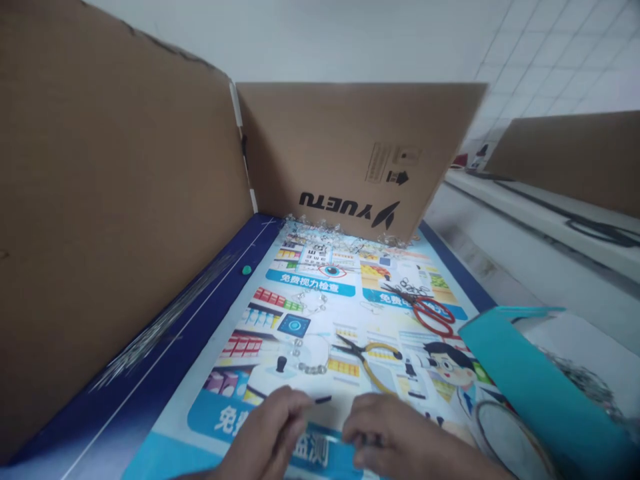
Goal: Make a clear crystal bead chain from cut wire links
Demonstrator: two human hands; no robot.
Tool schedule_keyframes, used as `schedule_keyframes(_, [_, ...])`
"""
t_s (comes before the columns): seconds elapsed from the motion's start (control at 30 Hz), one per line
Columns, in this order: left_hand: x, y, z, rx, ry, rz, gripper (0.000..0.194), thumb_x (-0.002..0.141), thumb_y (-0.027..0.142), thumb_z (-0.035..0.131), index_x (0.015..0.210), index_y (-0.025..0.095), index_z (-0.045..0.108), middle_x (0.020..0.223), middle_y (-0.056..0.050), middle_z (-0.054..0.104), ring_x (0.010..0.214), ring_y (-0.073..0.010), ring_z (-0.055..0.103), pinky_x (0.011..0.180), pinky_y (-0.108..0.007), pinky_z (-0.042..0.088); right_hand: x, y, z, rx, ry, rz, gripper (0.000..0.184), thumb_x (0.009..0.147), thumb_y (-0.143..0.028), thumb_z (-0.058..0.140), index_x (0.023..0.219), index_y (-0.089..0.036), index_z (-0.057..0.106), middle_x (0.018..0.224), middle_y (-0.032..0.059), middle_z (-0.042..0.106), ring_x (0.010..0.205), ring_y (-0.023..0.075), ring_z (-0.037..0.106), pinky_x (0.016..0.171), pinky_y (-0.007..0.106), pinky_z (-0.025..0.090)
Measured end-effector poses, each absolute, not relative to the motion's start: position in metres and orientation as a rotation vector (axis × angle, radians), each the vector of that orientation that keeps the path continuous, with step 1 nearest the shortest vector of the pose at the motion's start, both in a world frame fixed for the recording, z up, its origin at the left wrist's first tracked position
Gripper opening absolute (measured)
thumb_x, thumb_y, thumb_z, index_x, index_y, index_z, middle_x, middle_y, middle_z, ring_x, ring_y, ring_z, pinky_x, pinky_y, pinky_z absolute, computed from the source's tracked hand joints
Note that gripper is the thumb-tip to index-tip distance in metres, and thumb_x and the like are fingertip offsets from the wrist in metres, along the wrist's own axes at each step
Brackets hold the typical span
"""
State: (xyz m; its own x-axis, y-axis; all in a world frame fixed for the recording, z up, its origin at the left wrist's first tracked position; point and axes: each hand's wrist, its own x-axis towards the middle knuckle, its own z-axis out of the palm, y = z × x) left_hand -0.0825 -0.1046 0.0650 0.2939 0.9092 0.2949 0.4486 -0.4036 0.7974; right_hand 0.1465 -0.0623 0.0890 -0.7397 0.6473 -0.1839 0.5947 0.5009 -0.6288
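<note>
1. Your left hand (270,433): fingers clamped on a thin dark strip (324,400), nearer you than the yellow-handled metal pliers (359,351), apparently for fine control.
2. Your right hand (387,430): fingers curled together, contents unclear.
3. Curved clear-bead string (313,369): left of pliers, seemingly within reach.

Site type: small handicraft workbench, bead or wire jewelry type; building type not determinable. Indicators: work surface covered with printed poster sheet (345,320). Cardboard panels fitted as screens: plain panel (125,200) at left, printed panel (350,147) at far edge. Clear beads (313,367) on sheet, more along far panel. Thin wires (160,320) bundled at left. Yellow-handled pliers (367,353) near center, red-handled scissors (425,310) farther right. Teal box (545,393) at near right, small metallic-looking pieces inside. Tiled wall (560,53) at far right.
</note>
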Motion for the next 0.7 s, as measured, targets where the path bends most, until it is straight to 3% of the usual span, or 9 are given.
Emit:
schedule_keyframes(0.17, [-0.081, -0.098, 0.076, 1.590, 1.295, 0.910, 0.017, 0.090, 0.033, 0.038, 0.095, 0.022, 0.049, 0.082, -0.001, 0.056, 0.074, -0.0145, 0.052, 0.066, -0.023, 0.044, 0.150, -0.061, 0.092, -1.147, -2.320, 1.347, 0.029, 0.076, -0.021, 0.057, 0.105, -0.022, 0.060, 0.087, 0.0014, 0.061, 0.072, 0.0118, 0.054, 0.065, 0.020, 0.042])
schedule_keyframes(0.33, [-0.081, -0.094, 0.073, 1.506, 1.295, 0.896, 0.017, 0.090, 0.034, 0.039, 0.098, 0.021, 0.048, 0.078, 0.000, 0.050, 0.070, -0.0132, 0.048, 0.063, -0.023, 0.041, 0.147, -0.065, 0.095, -1.157, -2.272, 1.423, 0.035, 0.076, -0.021, 0.055, 0.110, -0.023, 0.058, 0.094, 0.0028, 0.063, 0.075, 0.0133, 0.054, 0.068, 0.022, 0.044])
schedule_keyframes(0.53, [-0.079, -0.097, 0.068, 1.708, 1.245, 0.812, 0.013, 0.088, 0.025, 0.041, 0.098, 0.020, 0.048, 0.074, 0.001, 0.052, 0.067, -0.0124, 0.048, 0.063, -0.022, 0.040, 0.135, -0.072, 0.077, -1.252, -2.233, 1.322, 0.024, 0.080, -0.027, 0.052, 0.100, -0.022, 0.063, 0.076, 0.0004, 0.063, 0.066, 0.0131, 0.056, 0.060, 0.019, 0.042])
schedule_keyframes(0.7, [-0.079, -0.102, 0.071, 1.968, 1.161, 0.809, 0.011, 0.084, 0.018, 0.044, 0.093, 0.019, 0.051, 0.080, -0.002, 0.060, 0.070, -0.0122, 0.054, 0.066, -0.020, 0.043, 0.130, -0.076, 0.060, -1.066, -2.421, 1.211, 0.024, 0.084, -0.040, 0.048, 0.089, -0.023, 0.065, 0.074, 0.0000, 0.065, 0.064, 0.0121, 0.057, 0.058, 0.018, 0.040])
